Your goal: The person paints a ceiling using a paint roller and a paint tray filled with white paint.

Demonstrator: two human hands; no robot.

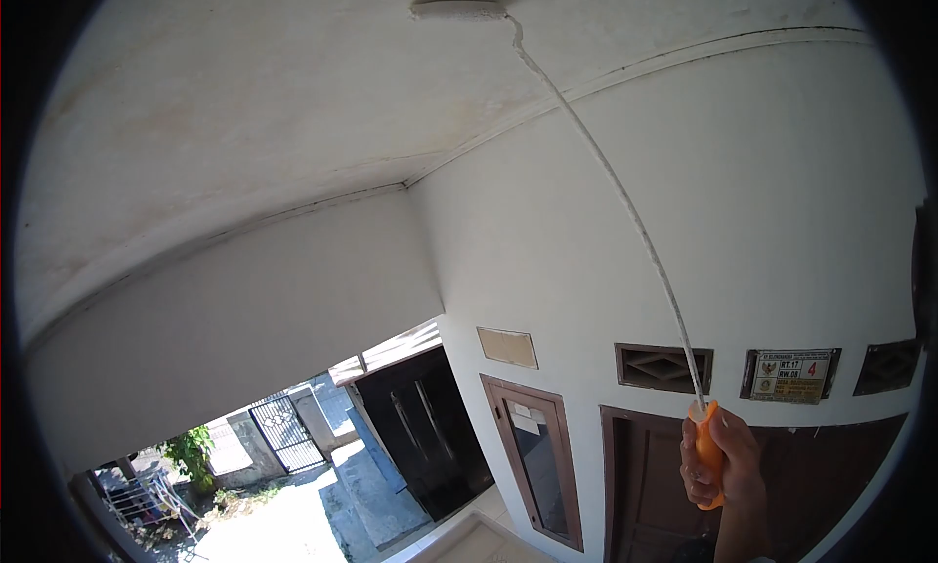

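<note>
Forearm cut off below, palm side partly hidden, and the plaque's [789, 375] small print unreadable! The right hand [721, 460], fingers wrapped tight around the orange handle [710, 455], blocks part of the brown door [650, 504]. Up top, left of the hand, the whitish, paint-caked roller [459, 12] meets the stained ceiling [254, 84].

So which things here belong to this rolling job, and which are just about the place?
In the job:
- roller
- long rod
- orange handle, in your right hand
- ceiling at the roller

Just about:
- wall sign
- green plant
- gate
- glazed window
</note>
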